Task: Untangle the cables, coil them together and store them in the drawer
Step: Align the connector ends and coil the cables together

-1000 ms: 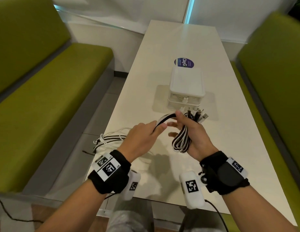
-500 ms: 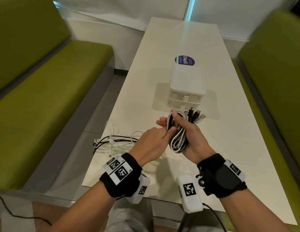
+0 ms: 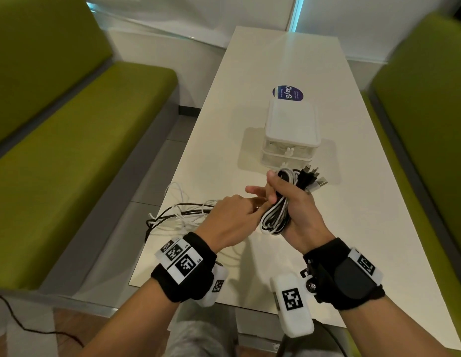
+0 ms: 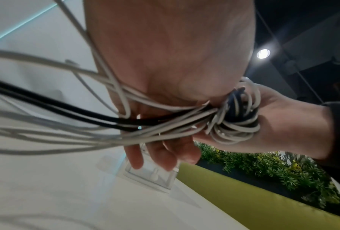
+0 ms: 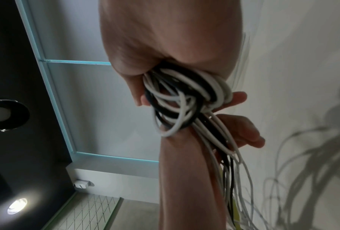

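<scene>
My right hand (image 3: 272, 193) grips a coil of black and white cables (image 3: 274, 217) upright above the table, plug ends (image 3: 313, 177) sticking out past the thumb side. My left hand (image 3: 251, 211) is beside the coil's lower half, fingers curled round the loose strands (image 4: 70, 123) that run into it. The remaining loose cables (image 3: 180, 212) trail over the table's left edge. The white two-drawer box (image 3: 291, 124) stands just beyond the hands, both drawers closed. The right wrist view shows the coil (image 5: 184, 101) packed in the right palm.
The white table (image 3: 275, 60) runs away from me between two green benches (image 3: 69, 150) (image 3: 425, 112). A round blue sticker (image 3: 287, 93) lies behind the box. A thin black cord (image 3: 23, 328) lies on the floor at the near left.
My left hand has come down from the top of the coil to its lower half, laying another loop. The loose cables have been drawn closer along the table edge.
</scene>
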